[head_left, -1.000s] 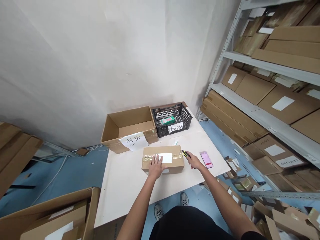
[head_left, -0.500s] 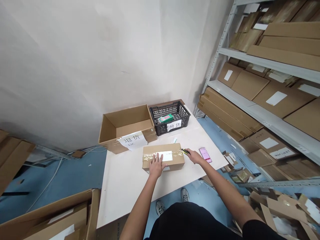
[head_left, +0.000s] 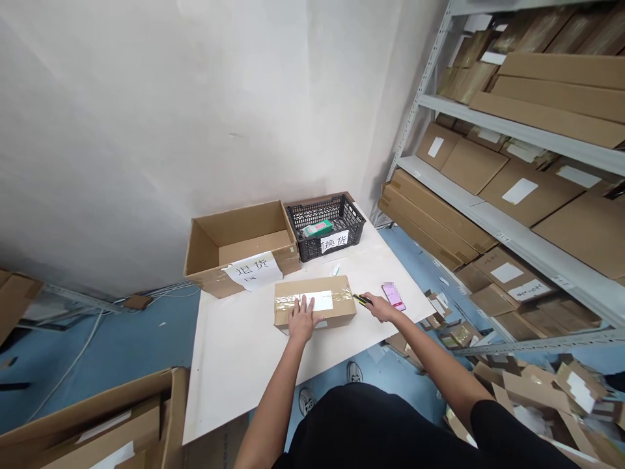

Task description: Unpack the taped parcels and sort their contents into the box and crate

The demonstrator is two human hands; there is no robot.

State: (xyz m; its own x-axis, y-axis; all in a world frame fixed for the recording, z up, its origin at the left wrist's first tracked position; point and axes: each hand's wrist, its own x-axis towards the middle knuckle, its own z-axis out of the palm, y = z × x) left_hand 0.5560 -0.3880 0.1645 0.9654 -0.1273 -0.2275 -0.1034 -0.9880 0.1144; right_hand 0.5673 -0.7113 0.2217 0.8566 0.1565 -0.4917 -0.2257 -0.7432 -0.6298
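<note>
A closed cardboard box (head_left: 344, 293) with clear tape and a white label (head_left: 322, 300) lies on the white table (head_left: 229, 352). My left hand (head_left: 302, 319) rests on its top near the front edge, fingers spread over part of the label. In my right hand (head_left: 379, 307) is a yellow and black utility knife (head_left: 362, 299), its tip close to the box's right end; whether it touches the cardboard I cannot tell. Just beyond that hand lies a phone (head_left: 393, 297) with a pink screen.
Behind the box stand an open carton (head_left: 209, 281) with a paper sign and a black plastic crate (head_left: 305, 251) holding a small green box (head_left: 318, 227). Shelves (head_left: 517, 120) of cartons rise at the right. Another open carton (head_left: 178, 397) sits at the lower left.
My view has shifted slightly. The knife has moved a little from the box's taped right edge, lower along that end. My left hand stays on the box.
</note>
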